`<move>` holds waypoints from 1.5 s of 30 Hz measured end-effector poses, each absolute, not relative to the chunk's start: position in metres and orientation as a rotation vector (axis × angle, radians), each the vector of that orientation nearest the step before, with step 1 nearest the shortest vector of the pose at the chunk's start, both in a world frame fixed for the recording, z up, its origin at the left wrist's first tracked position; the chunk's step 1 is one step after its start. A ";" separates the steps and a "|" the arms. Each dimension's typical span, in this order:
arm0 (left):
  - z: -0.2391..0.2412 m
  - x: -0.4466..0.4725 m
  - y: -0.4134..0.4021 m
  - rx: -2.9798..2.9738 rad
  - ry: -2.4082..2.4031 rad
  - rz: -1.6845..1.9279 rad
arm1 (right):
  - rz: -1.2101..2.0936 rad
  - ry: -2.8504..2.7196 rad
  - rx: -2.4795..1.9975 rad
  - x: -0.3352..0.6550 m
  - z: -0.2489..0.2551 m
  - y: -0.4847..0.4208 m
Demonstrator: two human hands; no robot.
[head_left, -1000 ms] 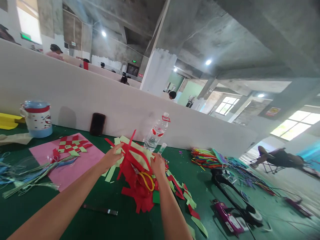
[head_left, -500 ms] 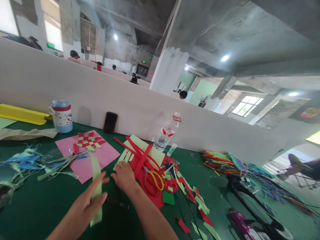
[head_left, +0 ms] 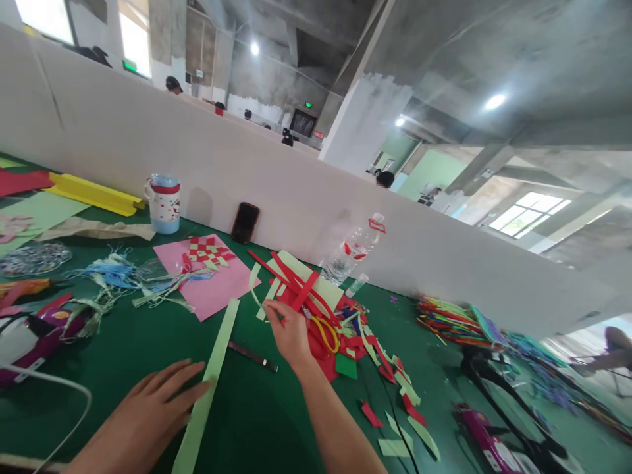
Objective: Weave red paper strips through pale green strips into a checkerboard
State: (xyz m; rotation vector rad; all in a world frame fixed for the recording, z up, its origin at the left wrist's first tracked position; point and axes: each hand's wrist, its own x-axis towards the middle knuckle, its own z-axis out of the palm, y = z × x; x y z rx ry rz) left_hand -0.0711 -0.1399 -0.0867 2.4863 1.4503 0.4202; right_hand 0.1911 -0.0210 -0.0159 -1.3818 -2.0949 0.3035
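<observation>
My left hand [head_left: 162, 401] lies with its fingers stretched out, fingertips touching a long light-green paper strip [head_left: 213, 372] on the green table. My right hand [head_left: 290, 332] pinches a narrow, curved light-green paper strip [head_left: 255, 282] at the edge of a paper pile. In that pile are red paper strips [head_left: 307, 289], a light-green sheet [head_left: 328, 286] and yellow-handled scissors [head_left: 326, 334]. A dark, thin tool [head_left: 253, 356] rests between my hands. Behind them, a red and light-green woven paper piece [head_left: 210, 251] sits on a pink sheet [head_left: 217, 294].
A cup [head_left: 165, 207], a phone [head_left: 245, 222], a water bottle [head_left: 351, 250] and a glue stick [head_left: 356, 285] stand along the white partition [head_left: 276, 191]. Paper scraps [head_left: 401, 382] and a purple glue gun [head_left: 486, 438] are on the right. Blue tassels [head_left: 116, 270] lie left.
The wide light-green strip has gone from my left hand's grasp to lying on the table under its fingertips. My right hand has lifted off the pile with a narrow strip. The view has shifted left.
</observation>
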 end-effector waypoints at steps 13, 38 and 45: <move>-0.135 -0.067 -0.169 2.749 1.642 0.771 | 0.432 -2.504 -0.916 0.196 -0.055 -0.129; -0.104 0.002 -0.123 2.514 1.607 0.393 | 0.070 -2.279 -1.936 0.233 -0.052 -0.016; -0.115 -0.043 -0.123 2.644 1.380 0.431 | 0.134 -2.388 -1.681 0.197 -0.048 -0.005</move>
